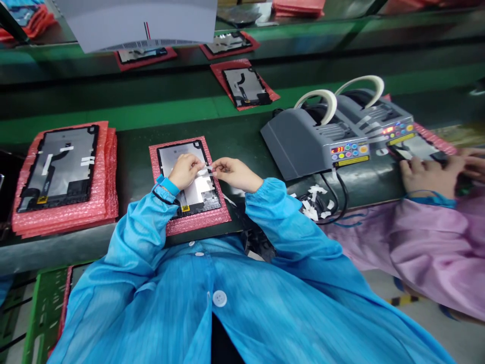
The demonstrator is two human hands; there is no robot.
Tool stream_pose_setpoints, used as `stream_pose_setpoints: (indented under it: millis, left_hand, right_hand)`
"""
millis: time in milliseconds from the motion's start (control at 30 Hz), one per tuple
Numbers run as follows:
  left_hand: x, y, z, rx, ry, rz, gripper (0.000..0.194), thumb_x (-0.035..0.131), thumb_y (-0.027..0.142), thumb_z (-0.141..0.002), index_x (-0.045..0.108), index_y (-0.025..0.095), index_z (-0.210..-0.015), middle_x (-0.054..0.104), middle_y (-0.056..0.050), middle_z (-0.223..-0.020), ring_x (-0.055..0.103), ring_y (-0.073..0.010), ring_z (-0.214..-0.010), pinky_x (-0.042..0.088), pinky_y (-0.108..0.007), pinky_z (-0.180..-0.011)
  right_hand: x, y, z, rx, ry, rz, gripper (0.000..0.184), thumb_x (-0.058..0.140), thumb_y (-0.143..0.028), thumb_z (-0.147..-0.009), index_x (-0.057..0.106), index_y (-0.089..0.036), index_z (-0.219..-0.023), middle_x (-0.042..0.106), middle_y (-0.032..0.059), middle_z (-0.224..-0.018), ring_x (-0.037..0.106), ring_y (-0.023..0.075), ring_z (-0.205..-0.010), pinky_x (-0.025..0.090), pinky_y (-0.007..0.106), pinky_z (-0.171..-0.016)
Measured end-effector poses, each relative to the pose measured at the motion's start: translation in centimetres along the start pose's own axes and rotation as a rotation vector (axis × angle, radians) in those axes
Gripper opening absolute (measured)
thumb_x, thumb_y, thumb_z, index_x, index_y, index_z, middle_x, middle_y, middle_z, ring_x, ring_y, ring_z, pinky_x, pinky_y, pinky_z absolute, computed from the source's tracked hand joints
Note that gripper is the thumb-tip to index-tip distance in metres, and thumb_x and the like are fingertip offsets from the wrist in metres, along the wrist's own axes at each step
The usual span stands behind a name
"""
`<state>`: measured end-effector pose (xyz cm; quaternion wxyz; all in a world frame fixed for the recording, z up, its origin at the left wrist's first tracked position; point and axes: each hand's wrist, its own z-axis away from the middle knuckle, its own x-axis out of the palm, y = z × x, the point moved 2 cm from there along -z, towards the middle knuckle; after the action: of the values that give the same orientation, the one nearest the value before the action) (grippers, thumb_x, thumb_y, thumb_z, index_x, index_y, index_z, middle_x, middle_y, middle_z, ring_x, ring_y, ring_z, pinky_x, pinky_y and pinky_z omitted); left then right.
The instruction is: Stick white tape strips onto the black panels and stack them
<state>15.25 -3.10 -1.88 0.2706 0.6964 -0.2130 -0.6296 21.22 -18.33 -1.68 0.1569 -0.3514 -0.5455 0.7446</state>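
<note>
A tablet screen panel [191,198] with a black frame and silver back lies on a pink bubble-wrap pouch [197,223] in front of me. Over the panel's right side, a short white tape strip [205,171] spans the gap between my fingertips. My right hand [238,174] pinches the strip's right end between thumb and forefinger. The fingers of my left hand [185,172] are closed at its other end, resting above the panel's middle; whether they grip the strip is hard to make out. A blue wrist band [169,185] circles my left wrist.
To the left, a panel with white tape pieces [60,167] tops a stack of pink pouches [109,177]. Two grey tape dispensers [303,136] [379,114] stand right, with tape scraps [313,205] and cables below. A co-worker's hand [432,174] works on another panel. More panels [248,88] lie beyond.
</note>
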Motion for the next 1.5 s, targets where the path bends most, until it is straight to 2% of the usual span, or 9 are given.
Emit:
stream_pose_setpoints:
  millis: [133,300,533,867,1033,1133,1233,1367,1500]
  left_hand:
    - [0.5,-0.4,0.1,-0.098,0.003,0.010,0.018,0.048,0.023,-0.084,0.056,0.018,-0.069,0.059,-0.002,-0.072,0.053,-0.0164,-0.076,0.041,-0.031,-0.078]
    - [1.1,-0.4,0.1,-0.143,-0.022,-0.019,0.022,0.046,0.026,-0.086,0.060,0.017,-0.072,0.061,-0.004,-0.075,0.054,-0.0178,-0.080,0.042,-0.032,-0.079]
    - [1.9,1.2,0.2,-0.361,-0.055,-0.322,0.023,0.044,0.029,-0.088,0.063,0.016,-0.083,0.060,-0.013,-0.107,0.047,-0.0297,-0.109,0.037,-0.042,-0.089]
    - [2.6,1.0,0.3,-0.300,-0.064,-0.418,0.023,0.042,0.028,-0.090,0.061,0.015,-0.091,0.058,-0.015,-0.109,0.045,-0.0323,-0.111,0.036,-0.044,-0.089]
    - [2.4,1.2,0.4,-0.265,-0.032,-0.408,0.019,0.046,0.026,-0.088,0.061,0.016,-0.094,0.057,-0.014,-0.109,0.044,-0.0308,-0.111,0.035,-0.042,-0.089]
    - [2.0,1.1,0.6,-0.201,-0.020,-0.368,0.016,0.048,0.024,-0.087,0.061,0.020,-0.095,0.057,-0.010,-0.108,0.044,-0.0283,-0.110,0.034,-0.041,-0.089]
    - [2.0,1.1,0.8,-0.154,-0.082,-0.354,0.015,0.050,0.026,-0.086,0.063,0.021,-0.091,0.058,-0.009,-0.104,0.044,-0.0280,-0.110,0.033,-0.041,-0.088]
    - [2.1,1.2,1.0,-0.146,-0.090,-0.347,0.016,0.055,0.028,-0.084,0.065,0.021,-0.092,0.058,-0.010,-0.104,0.044,-0.0284,-0.110,0.034,-0.042,-0.089]
    - [0.2,-0.5,0.8,-0.104,-0.093,-0.267,0.013,0.059,0.028,-0.079,0.066,0.021,-0.089,0.060,-0.008,-0.099,0.048,-0.0263,-0.105,0.036,-0.040,-0.088]
  right_hand:
    - [-0.4,0.4,-0.3,0.049,0.123,0.002,0.006,0.061,-0.021,-0.072,0.058,-0.016,-0.075,0.058,-0.0014,-0.066,0.052,0.0111,-0.062,0.044,0.026,-0.064]
    - [0.5,0.9,-1.4,-0.002,0.116,0.140,0.010,0.057,-0.022,-0.075,0.056,-0.017,-0.067,0.057,-0.0016,-0.065,0.050,0.0120,-0.062,0.041,0.027,-0.064]
    - [1.2,2.5,-2.8,-0.073,0.223,0.460,0.012,0.057,-0.016,-0.075,0.060,-0.017,-0.063,0.050,0.0037,-0.071,0.050,0.0197,-0.085,0.039,0.036,-0.086]
    - [1.7,3.3,-3.1,-0.061,0.227,0.596,0.011,0.057,-0.019,-0.076,0.066,-0.017,-0.070,0.051,0.0067,-0.079,0.049,0.0227,-0.090,0.040,0.039,-0.087]
    - [0.8,2.9,-3.1,-0.002,0.214,0.645,0.011,0.061,-0.023,-0.075,0.067,-0.016,-0.069,0.052,0.0071,-0.075,0.050,0.0230,-0.085,0.040,0.040,-0.086]
    - [0.6,2.5,-1.6,-0.085,0.283,0.668,0.016,0.054,-0.021,-0.079,0.069,-0.016,-0.084,0.055,0.0093,-0.083,0.049,0.0238,-0.088,0.040,0.041,-0.087]
    - [2.2,2.2,1.0,-0.188,0.235,0.753,0.035,0.041,-0.012,-0.083,0.066,-0.016,-0.107,0.057,0.0130,-0.104,0.047,0.0253,-0.097,0.040,0.041,-0.087]
    - [4.1,2.0,3.4,-0.128,0.197,0.850,0.045,0.035,-0.011,-0.084,0.056,-0.016,-0.123,0.052,0.0160,-0.121,0.044,0.0290,-0.104,0.042,0.043,-0.082]
    - [1.0,1.6,-0.2,-0.084,0.104,0.760,0.031,0.044,-0.009,-0.079,0.068,-0.015,-0.096,0.061,0.0136,-0.102,0.053,0.0268,-0.094,0.044,0.040,-0.082]
